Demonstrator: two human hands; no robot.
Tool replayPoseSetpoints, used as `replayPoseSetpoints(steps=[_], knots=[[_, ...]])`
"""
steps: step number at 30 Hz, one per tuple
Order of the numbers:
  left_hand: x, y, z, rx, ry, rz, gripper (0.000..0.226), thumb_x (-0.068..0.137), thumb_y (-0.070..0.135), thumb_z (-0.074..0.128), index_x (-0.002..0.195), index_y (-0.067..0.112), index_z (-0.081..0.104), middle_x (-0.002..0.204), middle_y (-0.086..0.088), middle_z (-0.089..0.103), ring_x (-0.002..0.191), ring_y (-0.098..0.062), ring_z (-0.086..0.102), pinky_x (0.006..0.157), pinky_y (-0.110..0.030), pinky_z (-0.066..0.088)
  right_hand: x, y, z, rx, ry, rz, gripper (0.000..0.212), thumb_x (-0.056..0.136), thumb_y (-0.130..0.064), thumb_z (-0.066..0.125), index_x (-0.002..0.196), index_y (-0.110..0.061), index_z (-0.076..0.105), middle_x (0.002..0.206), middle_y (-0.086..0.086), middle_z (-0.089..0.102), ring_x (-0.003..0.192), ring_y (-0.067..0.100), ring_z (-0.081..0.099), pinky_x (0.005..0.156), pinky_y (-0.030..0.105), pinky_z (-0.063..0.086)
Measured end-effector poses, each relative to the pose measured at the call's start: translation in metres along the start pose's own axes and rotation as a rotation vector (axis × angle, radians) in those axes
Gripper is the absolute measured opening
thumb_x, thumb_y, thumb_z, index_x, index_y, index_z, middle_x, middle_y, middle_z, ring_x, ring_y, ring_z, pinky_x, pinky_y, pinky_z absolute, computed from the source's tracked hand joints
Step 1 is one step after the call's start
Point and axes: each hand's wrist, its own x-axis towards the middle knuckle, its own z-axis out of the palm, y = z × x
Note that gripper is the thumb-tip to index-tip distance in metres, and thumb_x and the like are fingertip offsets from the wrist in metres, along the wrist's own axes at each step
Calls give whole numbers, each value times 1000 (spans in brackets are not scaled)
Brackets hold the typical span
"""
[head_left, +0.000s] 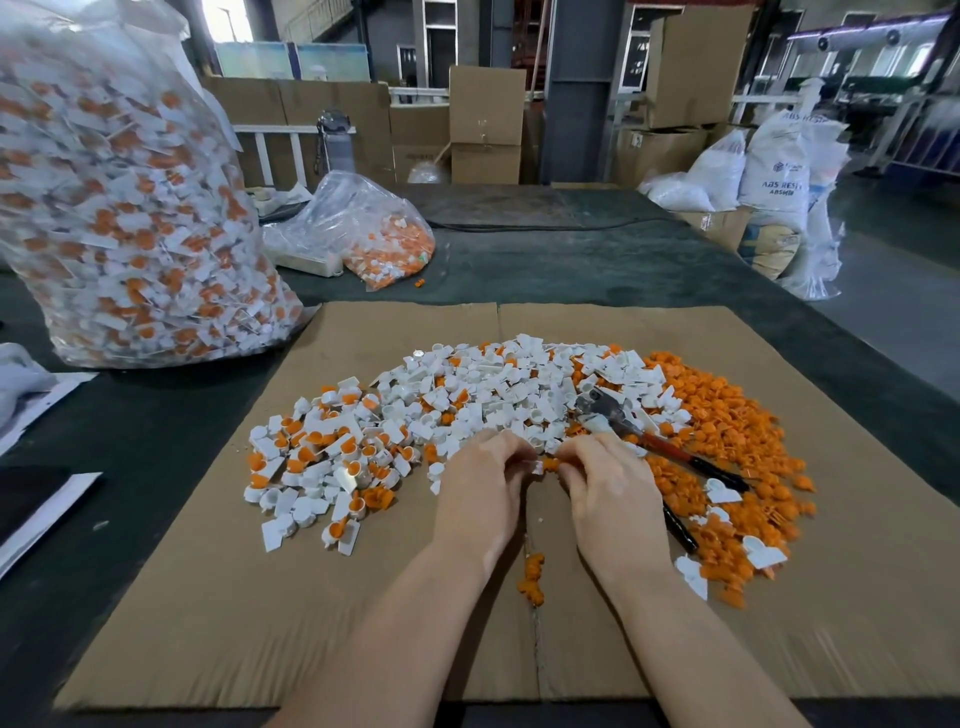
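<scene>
**Risk: skewed press-fit**

Left hand (483, 488) is pinching a small white plastic cap (537, 466). Right hand (605, 491) is pinching a small orange plastic plug (551, 462). Both are meeting above the centre of the flat brown cardboard sheet (363, 623). Likely failure: plug entering tilted and springing off into the sheet's mixed pile of loose parts (467, 395).

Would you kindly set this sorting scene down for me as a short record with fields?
Hands: left hand and right hand pinch one white-and-orange part between them
Surface: cardboard sheet on a dark table
Piles: white pieces in the middle, orange pieces on the right
Tool: pliers lying on the piles, beside the right hand
Bags: large bag far left, small bag behind the sheet
</scene>
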Motion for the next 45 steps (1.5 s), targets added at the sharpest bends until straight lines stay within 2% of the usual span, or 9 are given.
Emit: replayPoseSetpoints(steps=[4,10,16,20,22,32,36,40,45], knots=[[-1,1,0,-36,-33,-5,16,89,25,63,99,17,73,93,5,64,83,-1,47,74,-4,33,-1,-1,-2,21,81,-20,7,76,-1,73,77,-5,68,78,8,60,75,27,56,68,38,49],[-1,-1,-2,-88,-80,-135,31,87,21,66,118,19,64,109,1,65,98,-11,58,87,-20,45,-2,0,-5,194,68,52,4,82,-4,67,84,-8,69,77,0,68,71,15,62,66,33,53],[0,-4,-5,-194,-97,-185,10,89,25,63,98,29,61,80,16,58,76,1,54,62,-4,39,-1,0,-4,272,0,114,5,85,-14,67,82,-10,66,75,-3,64,72,13,59,67,35,51],[-2,-2,-8,-348,-117,-222,13,92,18,58,89,31,59,77,9,66,79,-12,65,78,-30,52,0,1,-2,245,-38,90,9,86,-17,66,80,-10,64,74,-3,62,72,14,56,67,33,47],[-2,-1,-9,-380,-129,-225,14,92,16,58,89,30,59,75,8,67,76,-11,66,79,-33,53,-1,1,-1,204,-23,68,12,86,-18,65,78,-10,63,73,-2,61,71,15,55,65,30,45],[-3,-2,-11,-551,-119,-268,9,90,10,61,95,16,65,72,0,69,63,-4,64,64,-16,52,-2,-2,0,88,2,-24,25,80,-13,72,63,-14,52,56,-7,48,52,13,44,55,25,35],[-4,-2,-10,-440,-123,-225,16,90,12,61,86,27,62,78,1,69,75,-12,66,75,-26,53,-2,-4,-1,77,-20,-37,36,76,-8,73,62,-19,41,55,-8,43,52,11,39,56,26,33],[-5,-1,-8,-301,-96,-167,17,90,18,61,86,34,60,81,13,65,82,-5,61,70,-9,41,-3,-2,-1,89,-69,-12,33,79,-9,68,62,-18,42,55,-6,45,53,13,40,58,27,32],[-6,0,-6,-220,-112,-111,13,92,23,59,101,27,67,90,15,64,87,-1,57,70,-2,36,-3,0,-1,92,-99,22,29,80,-10,65,62,-16,44,56,-5,46,55,14,42,58,26,29]])
